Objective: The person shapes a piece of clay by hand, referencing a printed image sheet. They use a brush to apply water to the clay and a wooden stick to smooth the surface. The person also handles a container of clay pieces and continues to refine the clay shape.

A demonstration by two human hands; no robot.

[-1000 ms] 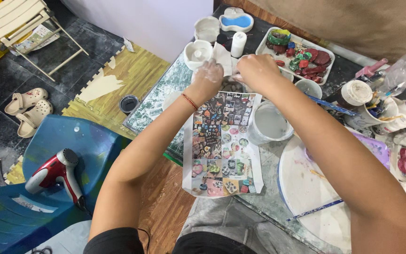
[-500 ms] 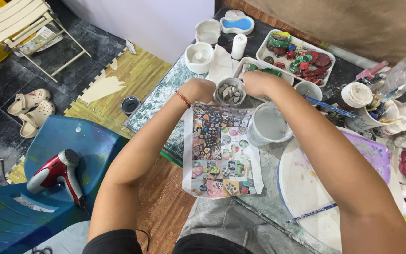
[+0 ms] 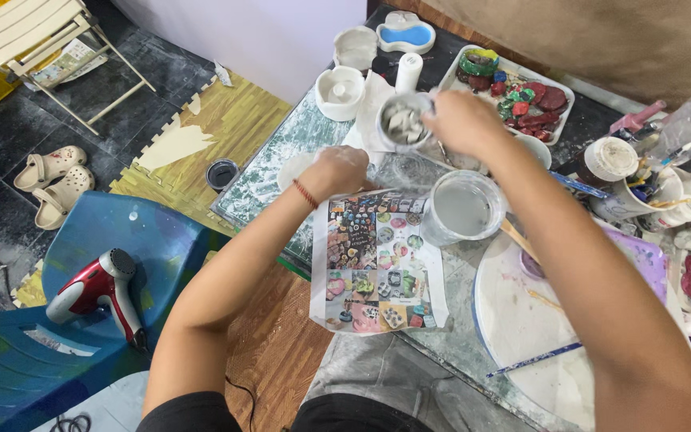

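My right hand grips a small grey cup holding white lumps, raised above the table's far side. My left hand rests knuckles-up on the table, fingers curled under and hidden. It lies beside a white round disc and a crumpled clear plastic sheet; I cannot tell whether it grips anything. Just in front of it lies a printed sheet of small colourful pictures. A clear cup of whitish liquid stands to the right of that sheet.
A white tray of coloured pieces, a white round mould, a white roll and a blue-filled mould crowd the far side. A round white board with a brush lies right. A red hair dryer rests on a blue chair.
The grey cup appeared between my hands, and my right hand has lifted it up and away. My left hand has slid slightly nearer to me, onto the table.
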